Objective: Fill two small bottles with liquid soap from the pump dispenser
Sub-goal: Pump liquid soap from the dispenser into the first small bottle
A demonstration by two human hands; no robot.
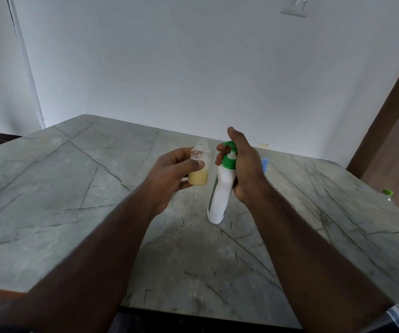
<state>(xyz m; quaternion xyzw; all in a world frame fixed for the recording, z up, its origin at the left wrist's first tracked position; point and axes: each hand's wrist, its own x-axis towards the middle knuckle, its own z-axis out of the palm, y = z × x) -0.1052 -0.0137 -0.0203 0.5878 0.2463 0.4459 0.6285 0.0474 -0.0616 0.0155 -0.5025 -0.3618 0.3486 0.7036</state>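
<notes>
The left hand (169, 174) has its fingers curled round a small clear bottle (199, 168), thumb pressed across the front of it about halfway up, so the bottle is pinched firmly between thumb and the fingers behind. The right hand (241, 164) is wrapped round the neck and upper body of the white pump dispenser (220, 195), fingers closed on it, with the fingertips showing on the left of the green pump head (229, 152) and the thumb raised above; whether it is pressing the pump at this instant cannot be told. The small bottle is held above the grey marble table (73, 188), just left of the dispenser and almost touching it. It stands close to upright, long axis vertical, its open threaded mouth pointing up and slightly away from the camera. Pale yellow soap fills roughly its lower third; the rest is clear. The dispenser leans, its base resting on the table nearer the camera and its head tipped away and to the right, so its long axis runs from near-low to far-high; the spout points left toward the small bottle's neck but sits beside the mouth rather than over it. By my reading the first bottle is partly filled and needs more soap. A second small bottle is not clearly in view: a blue object (265, 164) peeks out behind the right hand, and a green-capped item (388, 193) sits at the far right edge, neither identifiable.
</notes>
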